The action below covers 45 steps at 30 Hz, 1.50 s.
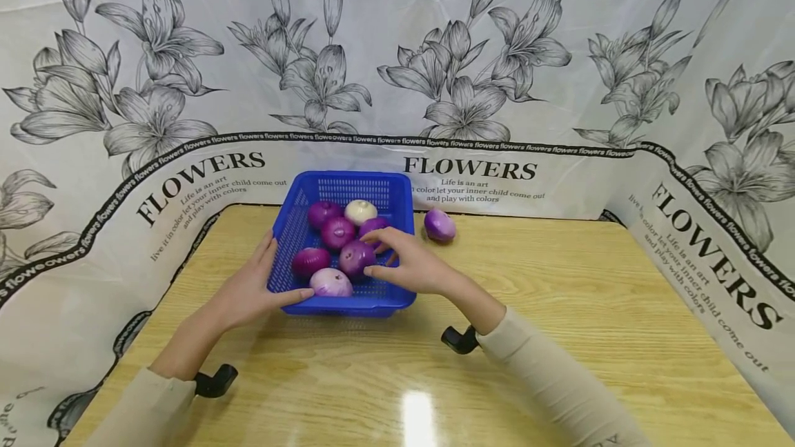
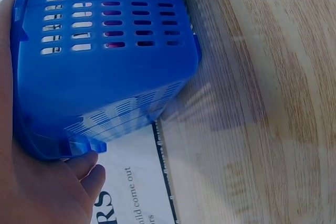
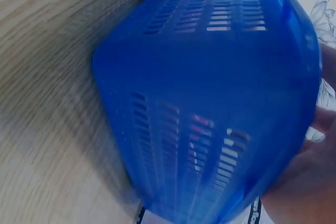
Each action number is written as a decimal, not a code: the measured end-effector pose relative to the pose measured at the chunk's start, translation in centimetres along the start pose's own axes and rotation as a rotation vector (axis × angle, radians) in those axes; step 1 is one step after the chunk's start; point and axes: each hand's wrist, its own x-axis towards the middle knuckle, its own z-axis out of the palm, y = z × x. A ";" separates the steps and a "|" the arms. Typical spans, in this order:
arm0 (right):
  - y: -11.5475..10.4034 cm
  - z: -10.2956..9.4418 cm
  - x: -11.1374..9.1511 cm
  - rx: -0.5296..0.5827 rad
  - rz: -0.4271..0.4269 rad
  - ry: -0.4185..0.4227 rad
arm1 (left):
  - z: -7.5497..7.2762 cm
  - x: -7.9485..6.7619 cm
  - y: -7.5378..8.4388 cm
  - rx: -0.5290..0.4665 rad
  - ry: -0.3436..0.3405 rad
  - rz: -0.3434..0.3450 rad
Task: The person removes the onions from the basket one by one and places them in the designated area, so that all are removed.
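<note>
Here's the blue plastic basket with slotted walls [image 1: 366,303], on the pale wood-grained table [image 1: 559,309], and both hands are on the job! The left hand [image 1: 245,295] has hold of it, fingers against the outside of the basket's left wall, bent at its rim, thumb stretched along the front corner. Over the basket's right rim comes the right hand [image 1: 415,262], fingers spread and gently bent inside, thumb held apart from them. Whether it has an onion in its grasp, I can't tell.

Nearest that thumb, the round purple onion [image 1: 355,258]; the part-hidden purple onion [image 1: 373,227] lies under the fingers. In the middle of the basket, a glossy magenta onion [image 1: 338,232]; towards its back, a dark purple onion [image 1: 323,214] and a creamy white onion [image 1: 361,212]. At the basket's left side, a deep red-purple onion [image 1: 310,263], and up front by the left thumb, a pale lilac-white onion [image 1: 331,283]. Out on the table, just right of the basket, sits a purple-and-white onion [image 1: 439,225]. Behind the basket, a white flower-printed curtain [image 1: 397,116] rises.
</note>
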 end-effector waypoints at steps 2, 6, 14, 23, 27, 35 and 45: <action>-0.2 0.4 0.2 -0.040 -0.014 -0.050 | 0.0 0.0 0.0 0.005 -0.001 -0.001; -0.5 1.1 0.7 -0.139 -0.031 -0.140 | 0.1 0.0 0.0 0.009 -0.005 -0.001; -0.6 2.0 2.0 -0.187 -0.013 -0.221 | 0.1 0.1 0.0 -0.014 -0.003 0.004; -0.4 3.2 3.2 -0.122 -0.068 -0.257 | 0.0 0.0 -0.2 0.001 -0.006 -0.004; -0.3 3.8 3.7 -0.105 -0.074 -0.263 | 0.1 0.1 -0.2 -0.004 -0.002 -0.002; -0.1 4.8 4.5 -0.148 -0.038 -0.317 | 0.0 0.0 -0.1 -0.002 0.002 0.005; -0.2 5.2 5.6 -0.176 -0.043 -0.424 | 0.1 0.1 -0.2 -0.003 0.007 0.015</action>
